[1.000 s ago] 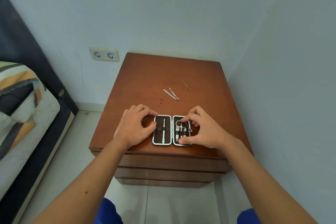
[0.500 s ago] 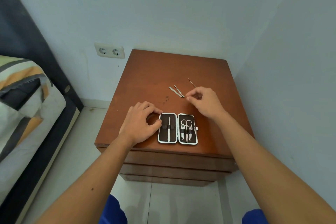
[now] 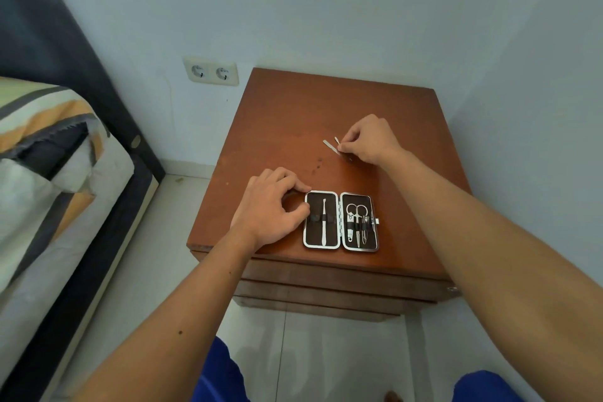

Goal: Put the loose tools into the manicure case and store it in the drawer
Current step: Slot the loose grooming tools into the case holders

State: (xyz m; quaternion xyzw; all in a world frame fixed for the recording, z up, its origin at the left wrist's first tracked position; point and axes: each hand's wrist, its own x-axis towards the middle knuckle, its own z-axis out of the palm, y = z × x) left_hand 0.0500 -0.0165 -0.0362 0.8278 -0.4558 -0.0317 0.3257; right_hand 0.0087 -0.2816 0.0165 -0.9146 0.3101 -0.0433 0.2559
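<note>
1. The open, brown-lined, silver-rimmed manicure case (image 3: 341,221) lies near the wooden nightstand's (image 3: 287,114) front edge, part filled; left hand (image 3: 269,206) steadies it, fingers curled.
2. The right hand (image 3: 368,139) pinches the thin loose metal tools (image 3: 330,144); packing, closing and storing in the drawer remain.

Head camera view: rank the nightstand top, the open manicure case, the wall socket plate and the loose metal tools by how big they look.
1. nightstand top
2. manicure case
3. wall socket plate, though it sits farther away, so its true size against the case is unsure
4. loose metal tools, partly hidden under the right hand
</note>
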